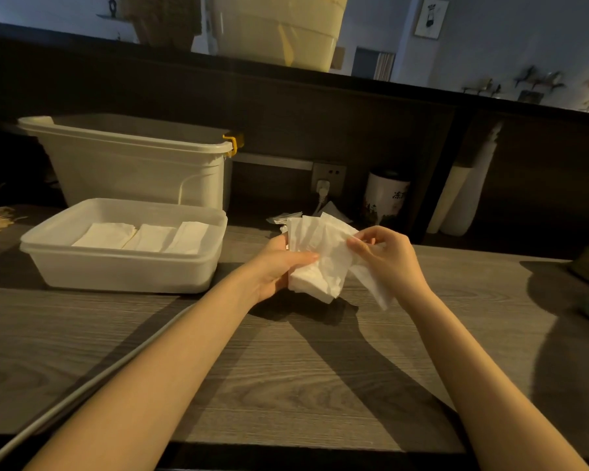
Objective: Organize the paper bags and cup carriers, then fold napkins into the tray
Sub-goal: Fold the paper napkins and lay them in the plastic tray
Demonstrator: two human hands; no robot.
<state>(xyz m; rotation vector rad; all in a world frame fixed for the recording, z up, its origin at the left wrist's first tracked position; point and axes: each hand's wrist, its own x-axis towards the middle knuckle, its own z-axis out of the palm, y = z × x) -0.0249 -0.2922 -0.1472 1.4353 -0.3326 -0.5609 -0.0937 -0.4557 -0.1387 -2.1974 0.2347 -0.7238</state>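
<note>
A dim room with a dark raised counter at the back; in front of it runs a grey wood-grain tabletop [286, 368], and everything below is placed from the tray.

The tray [116, 270], a shallow white plastic box, sits at the left of the tabletop. Inside it lie three folded napkins [143, 236] side by side, each with its long axis running away from the person. Behind the tray, touching or nearly so, stands a taller bin [133, 164] with a yellow clip on its rim.

Just right of the tray, the left hand [279, 266] holds a loose stack of napkins [317, 263] above the tabletop, thumb across the front and fingers curled behind: a closed grip on the stack. Further right of the tray, the right hand [388, 260] pinches the edge of the top sheet between thumb and fingertips (it looks to be peeling one sheet free, though I judge that only from how the paper hangs).

Behind the hands, well right of the tray, stands a white jar [386, 198] near a wall socket [329, 178].

The stack lies right of the tray, so a folded sheet must travel leftward; the left hand is the nearer one, and the sheet's long axis should match those already laid in.
</note>
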